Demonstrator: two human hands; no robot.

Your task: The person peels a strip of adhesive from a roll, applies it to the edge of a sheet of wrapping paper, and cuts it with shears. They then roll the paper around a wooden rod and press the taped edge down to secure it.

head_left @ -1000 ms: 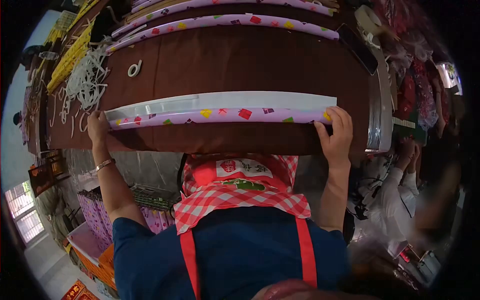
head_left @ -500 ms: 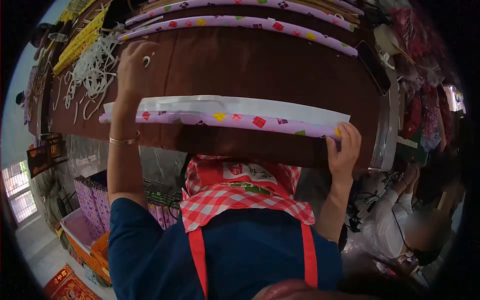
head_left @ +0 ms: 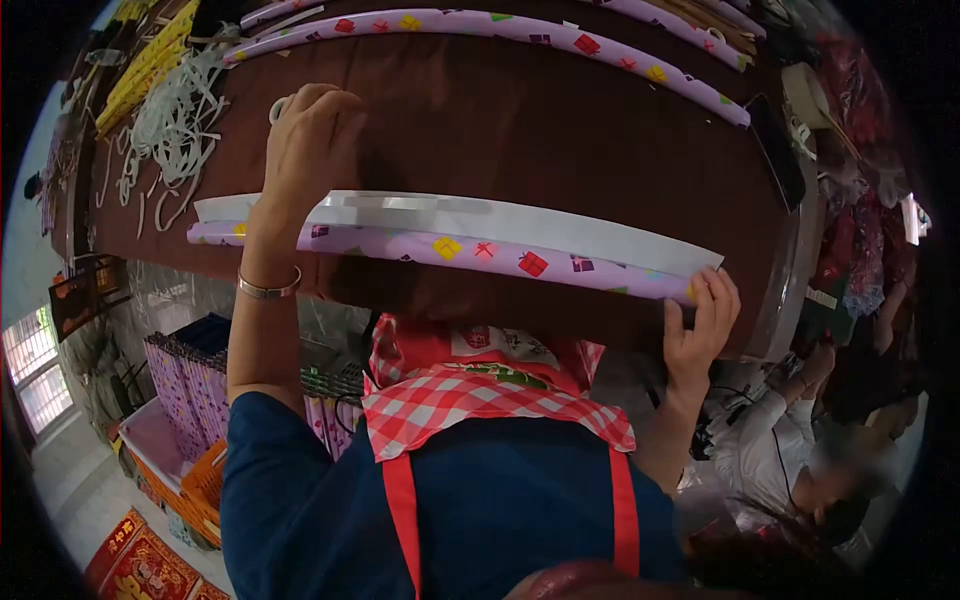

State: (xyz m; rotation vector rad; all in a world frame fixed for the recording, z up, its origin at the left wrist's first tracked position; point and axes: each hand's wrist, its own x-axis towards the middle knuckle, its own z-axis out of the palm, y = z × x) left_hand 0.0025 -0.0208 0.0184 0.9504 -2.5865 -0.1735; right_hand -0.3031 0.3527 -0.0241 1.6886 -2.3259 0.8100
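A long purple roll with a gift pattern (head_left: 400,245) lies across the near part of the brown table (head_left: 450,120). A white strip (head_left: 560,225) runs along its far side, with a shiny section near its middle left. My right hand (head_left: 703,325) holds the roll's right end, thumb on the near side and fingers over the top. My left hand (head_left: 305,140) is raised beyond the roll's left part, its fingers bent together. A small white ring-like thing (head_left: 277,110) shows at its fingers; what the fingertips hold is hidden. My left forearm covers part of the roll.
More purple rolls (head_left: 480,22) lie along the far side. Tangled white strips (head_left: 180,115) and yellow rolls (head_left: 150,70) are at the left. A black phone-like object (head_left: 778,155) lies at the right. Another person's white sleeve (head_left: 765,435) shows lower right. An orange basket (head_left: 165,490) stands lower left.
My left hand has moved to the right, and its fingers have turned. My right hand stays on the roll's end. The whole view has shifted slightly.
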